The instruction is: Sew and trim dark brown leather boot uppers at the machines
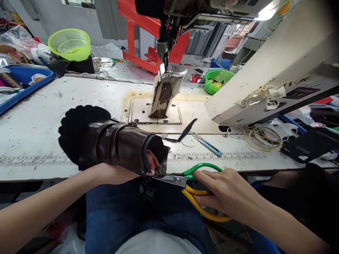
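Note:
A dark brown leather boot (pixel 129 144) with buckled straps and a black scalloped sole lies on its side at the table's front edge. My left hand (pixel 124 173) grips the boot's top edge, some fingers inside the opening. In my right hand (pixel 219 187) is a pair of scissors (pixel 177 180) with one green and one yellow handle. The handles are spread, and the blades reach the boot's rim beside my left fingertips. Behind the boot opening lies a black strip (pixel 187 129). Blue thread snips (pixel 209 145) rest to its right.
A post-bed sewing machine (pixel 166 91) rises at the middle of the white table (pixel 34 130). Coiled cord (pixel 262 137) and a black flat object (pixel 312 144) lie right. A blue tray (pixel 39 86), a yellow-green basket (pixel 69 44) and a green bowl (pixel 215 79) stand farther back.

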Available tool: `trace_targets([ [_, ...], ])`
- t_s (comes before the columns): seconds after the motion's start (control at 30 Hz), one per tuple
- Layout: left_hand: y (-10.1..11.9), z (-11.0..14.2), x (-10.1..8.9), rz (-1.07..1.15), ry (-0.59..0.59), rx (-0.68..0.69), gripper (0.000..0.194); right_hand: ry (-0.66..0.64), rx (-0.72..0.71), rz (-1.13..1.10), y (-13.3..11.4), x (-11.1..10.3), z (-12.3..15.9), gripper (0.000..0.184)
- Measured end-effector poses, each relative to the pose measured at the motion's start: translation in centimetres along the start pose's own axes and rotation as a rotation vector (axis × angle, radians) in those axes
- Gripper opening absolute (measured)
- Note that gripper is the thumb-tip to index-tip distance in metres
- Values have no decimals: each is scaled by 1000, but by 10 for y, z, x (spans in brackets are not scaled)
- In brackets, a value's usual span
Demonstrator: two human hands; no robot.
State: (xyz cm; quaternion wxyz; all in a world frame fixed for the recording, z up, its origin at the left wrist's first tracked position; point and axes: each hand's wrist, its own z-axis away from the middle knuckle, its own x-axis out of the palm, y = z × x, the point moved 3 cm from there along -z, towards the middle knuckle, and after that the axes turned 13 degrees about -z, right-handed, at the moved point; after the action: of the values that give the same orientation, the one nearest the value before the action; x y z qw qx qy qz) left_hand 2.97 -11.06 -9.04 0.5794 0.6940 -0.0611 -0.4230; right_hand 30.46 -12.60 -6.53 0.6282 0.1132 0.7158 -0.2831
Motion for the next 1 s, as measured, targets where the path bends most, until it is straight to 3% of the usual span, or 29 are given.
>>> trace_targets([
  [0.2,-1,-3,0,52,-66,-77,21,9,14,-4,3,7,-8,32],
  [0.33,-1,-6,0,38,-87,-74,19,-22,-1,11,-1,6,-19,29],
  [0.5,6,-9,-2,73,-74,-100,12,35,-43,-18,0,10,-18,29],
  [0.73,17,-14,-6,185,-56,-175,14,2,39,25,-9,12,-34,28],
  [1.0,30,-25,-13,289,-21,-218,25,-8,121,-116,-15,10,-47,20],
])
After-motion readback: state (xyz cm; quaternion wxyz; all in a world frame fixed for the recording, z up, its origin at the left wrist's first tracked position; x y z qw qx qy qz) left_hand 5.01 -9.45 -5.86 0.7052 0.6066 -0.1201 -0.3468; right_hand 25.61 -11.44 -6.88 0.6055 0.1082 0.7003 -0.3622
